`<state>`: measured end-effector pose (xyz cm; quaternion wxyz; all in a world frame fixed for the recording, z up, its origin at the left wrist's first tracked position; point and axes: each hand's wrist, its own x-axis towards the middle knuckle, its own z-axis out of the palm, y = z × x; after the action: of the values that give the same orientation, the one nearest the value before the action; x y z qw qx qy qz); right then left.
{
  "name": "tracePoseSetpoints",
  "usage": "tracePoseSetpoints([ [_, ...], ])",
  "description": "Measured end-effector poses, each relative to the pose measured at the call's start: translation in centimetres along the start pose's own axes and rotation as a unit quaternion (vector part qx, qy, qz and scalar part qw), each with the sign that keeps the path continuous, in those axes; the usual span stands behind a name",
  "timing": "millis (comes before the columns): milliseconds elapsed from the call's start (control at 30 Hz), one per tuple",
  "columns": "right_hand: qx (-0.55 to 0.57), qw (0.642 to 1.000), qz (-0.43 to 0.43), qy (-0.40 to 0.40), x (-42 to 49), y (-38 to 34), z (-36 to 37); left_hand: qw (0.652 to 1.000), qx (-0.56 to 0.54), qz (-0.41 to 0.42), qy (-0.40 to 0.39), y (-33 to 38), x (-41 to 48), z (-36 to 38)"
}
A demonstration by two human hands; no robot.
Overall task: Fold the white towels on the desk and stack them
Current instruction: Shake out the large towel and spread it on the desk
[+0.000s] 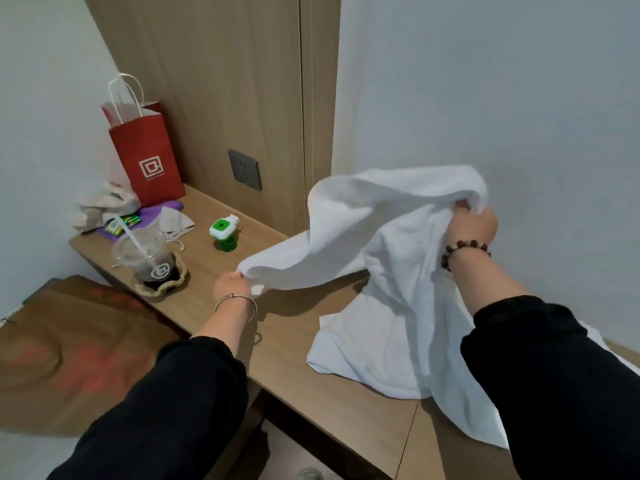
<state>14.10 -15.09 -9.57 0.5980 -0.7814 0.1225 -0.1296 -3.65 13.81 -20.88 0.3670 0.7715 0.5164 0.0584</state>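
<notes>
Where towel (381, 237) drapes, wooden desk (294, 341), pale wall (519, 98)

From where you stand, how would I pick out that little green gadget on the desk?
Find the wooden desk against the wall, then the grey wall socket in the panel behind it. Just below the socket, standing alone between the plastic drink cup and the white towel, is the gadget: squat, white-topped with a green square, on a see-through green base.
</notes>
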Motion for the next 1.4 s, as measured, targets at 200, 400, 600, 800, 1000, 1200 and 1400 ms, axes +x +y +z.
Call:
tracePoseSetpoints([
  [200, -0.136, 0.961, -0.01, -0.24, 0.2, -1.7, -0.3, 0.952, 0.114, 0.012, -0.286, -4.2, -1.4, 2.3],
  [400, -0.173, 0.895, 0.031, -0.409, -3.3, 3.4, 0.4, 0.966, -0.171, 0.048, -0.187, -1.2, -2.4, 3.0],
  [600, -0.427, 0.77, -0.138, -0.453, -5.0, 8.3, 0.4, 0.959, -0.088, 0.135, -0.234, 0.9, -4.4, 4.1],
  [800, -0.561, 0.684, -0.127, -0.448, -7.4, 14.1, -1.4, 0.94, 0.215, 0.106, -0.241, -3.3, -5.4, 5.3],
  [1000, -0.607, 0.589, -0.235, -0.478, -4.7, 9.1, 0.9, 0.945, 0.217, 0.062, -0.236, -5.5, -4.4, 5.1],
  [1200, -0.632, 0.575, -0.293, -0.429, -2.9, 9.2, 4.8, 0.958, 0.118, 0.046, -0.259, -6.3, -3.3, 5.1],
  [1400, -0.617, 0.577, -0.285, -0.453, -3.8, 12.2, 7.6, 0.951, -0.006, -0.041, -0.307, -6.2, -2.7, 5.4],
])
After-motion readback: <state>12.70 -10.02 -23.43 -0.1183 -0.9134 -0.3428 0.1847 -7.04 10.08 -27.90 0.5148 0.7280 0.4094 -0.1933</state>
